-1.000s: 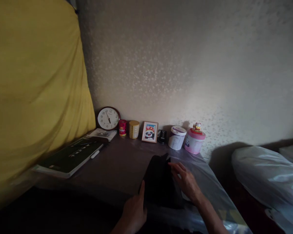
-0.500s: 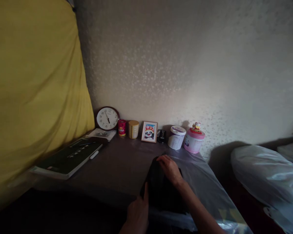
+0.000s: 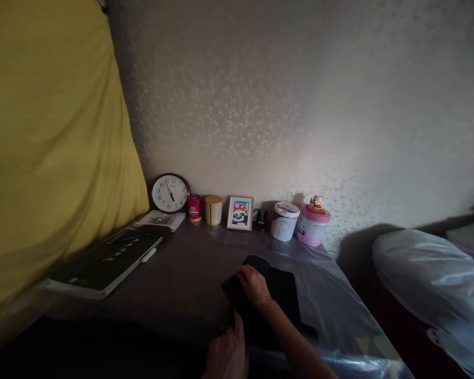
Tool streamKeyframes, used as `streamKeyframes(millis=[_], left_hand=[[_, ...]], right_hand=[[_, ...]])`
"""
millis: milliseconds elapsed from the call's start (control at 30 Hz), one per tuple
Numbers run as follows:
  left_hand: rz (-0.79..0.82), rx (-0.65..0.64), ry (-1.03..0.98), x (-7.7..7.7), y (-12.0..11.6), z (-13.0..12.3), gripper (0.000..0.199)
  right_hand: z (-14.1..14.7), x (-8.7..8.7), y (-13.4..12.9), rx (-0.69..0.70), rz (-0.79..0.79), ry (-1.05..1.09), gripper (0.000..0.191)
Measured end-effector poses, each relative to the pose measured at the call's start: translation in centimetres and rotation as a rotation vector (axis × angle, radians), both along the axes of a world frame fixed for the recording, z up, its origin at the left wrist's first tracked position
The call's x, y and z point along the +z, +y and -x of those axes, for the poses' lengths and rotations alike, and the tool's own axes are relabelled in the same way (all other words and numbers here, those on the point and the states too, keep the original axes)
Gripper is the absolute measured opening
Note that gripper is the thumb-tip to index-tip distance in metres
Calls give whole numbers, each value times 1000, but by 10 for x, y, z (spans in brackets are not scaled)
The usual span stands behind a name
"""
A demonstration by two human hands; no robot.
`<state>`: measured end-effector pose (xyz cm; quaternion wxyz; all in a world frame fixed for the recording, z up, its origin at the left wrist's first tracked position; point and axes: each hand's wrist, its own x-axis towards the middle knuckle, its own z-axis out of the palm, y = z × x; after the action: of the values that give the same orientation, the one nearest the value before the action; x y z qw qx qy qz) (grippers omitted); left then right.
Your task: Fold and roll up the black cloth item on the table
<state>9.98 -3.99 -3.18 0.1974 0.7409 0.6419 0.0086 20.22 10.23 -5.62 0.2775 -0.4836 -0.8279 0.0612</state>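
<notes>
A piece of black cloth (image 3: 281, 287), folded at places, lies near the front of the table. My right hand (image 3: 255, 287) is closed on its upper left part, with a dark corner sticking out to the left of the fingers. My left hand (image 3: 226, 350) is at the cloth's lower left edge. Its index finger points forward against the cloth and the other fingers are curled in. Deep shadow hides the cloth's near edge and part of the left fingers.
Along the wall stand a clock (image 3: 170, 193), a red can (image 3: 194, 208), a yellow-lidded tin (image 3: 214, 211), a panda picture frame (image 3: 240, 213), a small black object (image 3: 260, 220), a white tub (image 3: 285, 223) and a pink tub (image 3: 313, 226). A green book (image 3: 102, 263) lies left; plastic-covered bundles (image 3: 430, 273) are right.
My right hand has moved left and slightly down, drawing the cloth's upper part leftward. More cloth now shows to its right. My left hand stays near the lower left edge.
</notes>
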Motion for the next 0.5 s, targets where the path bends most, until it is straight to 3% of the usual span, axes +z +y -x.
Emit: streamKeyframes(millis=[133,200,300,433,500], left_hand=[[-130,5,-21,6,3,8,55],[-183,-55,-54,0,10,8,59],[-203,-160,-116,-25,21,5,83],[-313,-160,-164,-71,33,-1,88],[-338,-147,-115,-84,35,-5,88]], right_hand=[[-1,-4,2,20,-14,98,18],[-1,-7,4,33,-28,133,18],[-3,-8,5,66,-40,202,21],[-13,-2,-5,212,-46,220,22],[-18,2,-12,314,-55,147,25]])
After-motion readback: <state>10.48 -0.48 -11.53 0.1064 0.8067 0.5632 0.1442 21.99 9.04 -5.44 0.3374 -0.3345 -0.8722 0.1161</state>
